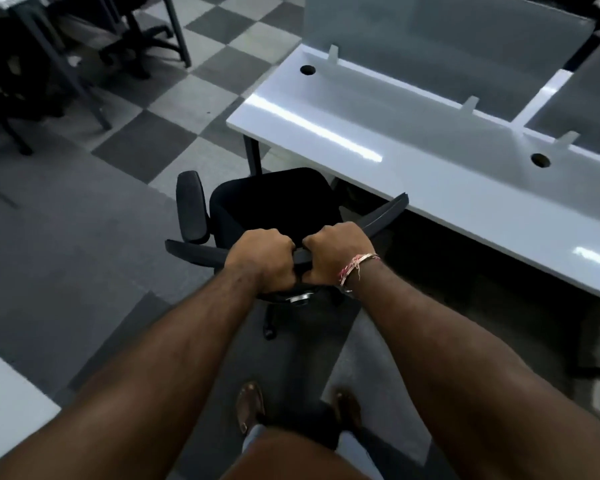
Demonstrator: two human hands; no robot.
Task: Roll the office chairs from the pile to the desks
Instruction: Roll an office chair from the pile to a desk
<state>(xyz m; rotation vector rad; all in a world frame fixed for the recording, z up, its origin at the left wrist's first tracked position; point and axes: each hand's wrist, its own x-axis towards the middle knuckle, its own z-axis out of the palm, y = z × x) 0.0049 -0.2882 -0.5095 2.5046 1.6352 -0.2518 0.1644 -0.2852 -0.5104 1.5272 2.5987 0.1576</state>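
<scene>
Both hands are curled tight over the top edge of the office chair's backrest (pixel 194 252), side by side and nearly touching at the knuckles. The left hand (pixel 262 259) grips the rim with its fingers wrapped over the front; the right hand (pixel 333 256) does the same just beside it, and a pink-and-white thread bracelet (pixel 355 268) circles its wrist.

The black office chair (pixel 274 202) sits directly ahead of the hands, its seat facing away from the person. Its left armrest (pixel 189 206) stands up ahead and to the left of the left hand. Its right armrest (pixel 385 213) angles out ahead and to the right of the right hand, its far end close to the front edge of the bench, though whether it touches is unclear. One caster (pixel 270 330) shows below the hands.

The white bench (pixel 413 174) lies ahead and to the right of the hands, glossy, with two round cable holes and a frosted divider panel (pixel 447 39) along its far side. The seat's far edge reaches the bench's near left corner.

Far ahead and to the left of the hands, over a checkered carpet (pixel 174 109), more dark office chairs (pixel 132 36) stand by grey bench legs. The person's sandalled feet (pixel 250 407) are below the forearms.
</scene>
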